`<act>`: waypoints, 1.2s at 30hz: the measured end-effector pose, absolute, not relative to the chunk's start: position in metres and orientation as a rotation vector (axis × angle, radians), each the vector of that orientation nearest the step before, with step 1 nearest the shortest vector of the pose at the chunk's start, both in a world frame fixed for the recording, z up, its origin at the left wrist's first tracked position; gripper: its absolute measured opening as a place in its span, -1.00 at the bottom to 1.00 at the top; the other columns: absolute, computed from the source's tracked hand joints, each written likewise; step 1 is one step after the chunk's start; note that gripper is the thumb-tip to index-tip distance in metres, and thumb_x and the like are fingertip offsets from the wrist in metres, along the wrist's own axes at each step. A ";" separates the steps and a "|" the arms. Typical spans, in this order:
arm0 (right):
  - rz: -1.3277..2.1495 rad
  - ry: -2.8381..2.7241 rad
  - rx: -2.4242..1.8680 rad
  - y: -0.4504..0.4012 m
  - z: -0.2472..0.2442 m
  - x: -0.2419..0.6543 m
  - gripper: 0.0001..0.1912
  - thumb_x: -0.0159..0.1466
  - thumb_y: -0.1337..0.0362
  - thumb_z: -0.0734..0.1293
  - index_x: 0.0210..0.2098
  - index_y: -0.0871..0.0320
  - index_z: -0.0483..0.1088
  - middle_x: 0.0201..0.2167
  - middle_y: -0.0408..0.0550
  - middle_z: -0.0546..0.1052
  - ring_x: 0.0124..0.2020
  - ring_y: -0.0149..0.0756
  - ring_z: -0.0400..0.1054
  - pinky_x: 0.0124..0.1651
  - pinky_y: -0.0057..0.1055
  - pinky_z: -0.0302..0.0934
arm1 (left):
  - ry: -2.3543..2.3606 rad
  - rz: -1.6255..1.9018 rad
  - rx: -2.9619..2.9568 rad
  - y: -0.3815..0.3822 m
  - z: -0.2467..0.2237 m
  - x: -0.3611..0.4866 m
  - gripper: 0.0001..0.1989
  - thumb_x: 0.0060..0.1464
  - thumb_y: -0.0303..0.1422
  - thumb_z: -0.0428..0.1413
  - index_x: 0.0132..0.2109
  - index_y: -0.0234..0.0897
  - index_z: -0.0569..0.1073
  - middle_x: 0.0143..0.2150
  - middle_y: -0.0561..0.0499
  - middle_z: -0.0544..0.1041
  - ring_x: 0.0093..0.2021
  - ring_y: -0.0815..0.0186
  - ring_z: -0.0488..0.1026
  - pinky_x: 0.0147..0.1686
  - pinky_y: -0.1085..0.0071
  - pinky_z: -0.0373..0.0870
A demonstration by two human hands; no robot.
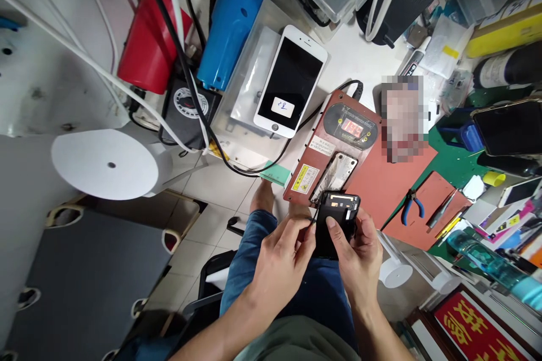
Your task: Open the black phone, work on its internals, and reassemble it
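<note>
My right hand [362,251] is wrapped round a black phone screen assembly [328,237], with the thumb pressed on its dark back. Small gold and white parts show at the assembly's far end. At the assembly's left edge, my left hand [285,251] pinches a thin dark sliver [315,211]; its exact kind is too small to tell. Just beyond both hands lies a reddish-brown heating plate device [313,149] with a lit red number display and a metal plate [339,175]. The assembly's far end overlaps the device's near edge in view.
A white phone [292,82] rests on a clear plastic box at the back. Blue-handled pliers [411,207] lie on the reddish mat [398,186] at right, near a teal bottle [486,262]. Cables hang at left by a blue holder [232,20] and a red one [154,42].
</note>
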State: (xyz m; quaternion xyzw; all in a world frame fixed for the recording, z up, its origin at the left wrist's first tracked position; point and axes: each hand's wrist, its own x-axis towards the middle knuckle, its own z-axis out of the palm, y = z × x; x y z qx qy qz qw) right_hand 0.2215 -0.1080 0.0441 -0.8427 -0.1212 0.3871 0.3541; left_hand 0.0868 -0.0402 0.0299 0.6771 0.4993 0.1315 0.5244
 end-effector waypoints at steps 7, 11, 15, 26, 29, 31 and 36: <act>0.996 -0.681 -2.368 -0.121 0.054 0.230 -0.40 0.33 0.11 0.54 0.26 0.03 0.32 -0.02 0.00 0.59 -0.08 -0.15 0.55 -0.06 -0.25 0.46 | 1.267 0.259 1.308 -0.063 0.046 0.093 -0.87 0.43 -0.40 0.15 -0.18 -0.15 0.50 -0.39 0.14 0.57 -0.46 0.40 0.51 -0.46 0.52 0.39; 0.916 -1.100 -2.496 -0.120 0.061 0.246 -0.36 0.36 0.12 0.47 0.36 0.03 0.26 0.05 0.11 0.50 0.02 -0.01 0.51 -0.05 -0.12 0.49 | 1.302 0.225 1.172 -0.072 0.048 0.100 -0.84 0.40 -0.34 0.18 -0.24 -0.16 0.52 -0.46 0.15 0.53 -0.53 0.42 0.43 -0.49 0.51 0.36; 0.901 -1.391 -2.516 -0.117 0.063 0.263 -0.31 0.39 0.17 0.43 0.44 0.00 0.20 0.08 0.14 0.48 0.08 0.07 0.48 0.02 -0.02 0.52 | 1.310 0.224 1.034 -0.080 0.047 0.111 -0.79 0.40 -0.26 0.18 -0.26 -0.17 0.51 -0.48 0.14 0.50 -0.51 0.40 0.42 -0.49 0.50 0.32; 0.856 -1.897 -2.290 -0.112 0.062 0.317 -0.21 0.45 0.21 0.40 0.57 0.03 0.06 0.28 0.20 0.51 0.21 0.12 0.45 0.20 0.10 0.46 | 1.268 0.233 0.775 -0.091 0.050 0.144 -0.74 0.37 -0.19 0.20 -0.31 -0.17 0.47 -0.53 0.16 0.42 -0.54 0.42 0.38 -0.49 0.50 0.28; 0.832 -1.983 -2.260 -0.102 0.066 0.327 -0.20 0.46 0.24 0.39 0.59 0.01 0.03 0.27 0.19 0.52 0.21 0.13 0.45 0.20 0.10 0.46 | 1.263 0.247 0.776 -0.091 0.048 0.151 -0.75 0.38 -0.20 0.19 -0.29 -0.17 0.48 -0.52 0.14 0.46 -0.53 0.41 0.42 -0.49 0.50 0.30; 0.838 -2.035 -2.253 -0.096 0.067 0.331 -0.17 0.46 0.26 0.38 0.61 -0.02 -0.01 0.26 0.17 0.52 0.21 0.14 0.45 0.20 0.13 0.45 | 1.265 0.255 0.779 -0.091 0.047 0.155 -0.76 0.38 -0.21 0.19 -0.29 -0.16 0.48 -0.51 0.14 0.49 -0.53 0.40 0.44 -0.50 0.50 0.32; 0.846 -2.085 -2.204 -0.089 0.065 0.339 -0.12 0.47 0.25 0.36 0.64 -0.09 -0.11 0.28 0.12 0.52 0.23 0.12 0.44 0.22 0.12 0.44 | 1.275 0.272 0.771 -0.091 0.045 0.162 -0.76 0.37 -0.21 0.20 -0.29 -0.16 0.47 -0.52 0.14 0.51 -0.55 0.40 0.45 -0.51 0.51 0.33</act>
